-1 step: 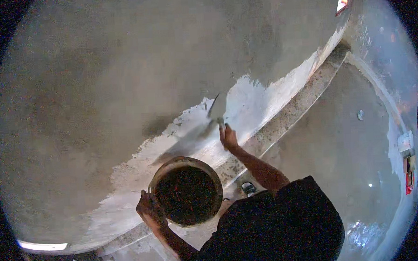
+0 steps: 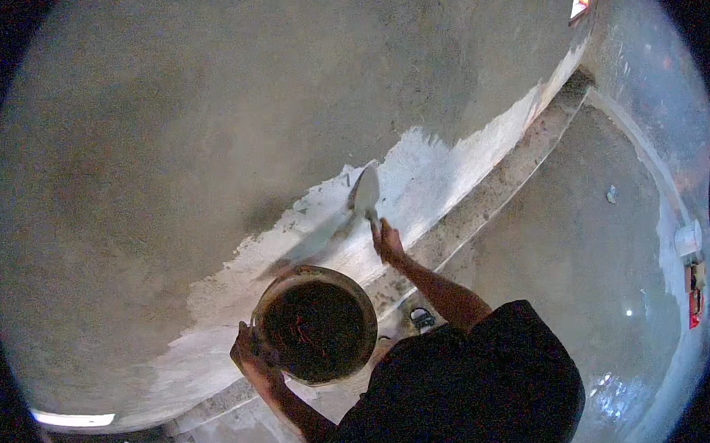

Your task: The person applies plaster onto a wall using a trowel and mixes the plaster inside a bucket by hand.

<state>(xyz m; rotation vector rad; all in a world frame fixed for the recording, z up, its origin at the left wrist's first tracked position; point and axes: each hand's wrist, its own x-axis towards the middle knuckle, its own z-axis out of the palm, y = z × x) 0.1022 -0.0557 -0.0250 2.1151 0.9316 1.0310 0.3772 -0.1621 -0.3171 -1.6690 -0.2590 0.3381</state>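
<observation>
Right hand (image 2: 388, 242) closed round trowel (image 2: 365, 191) handle, blade before the wall (image 2: 170, 150)'s pale strip (image 2: 424, 167), contact unclear. Left hand (image 2: 252, 349) grips round pan (image 2: 310, 274) by its left edge, nearer the body. Pan could tip if that one-sided hold slackens; badly angled blade might gouge.

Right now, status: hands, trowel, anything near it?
Left hand gripping round pan. Right hand holding trowel at pale wall patch, contact unclear. Round pan lower left of trowel.
</observation>
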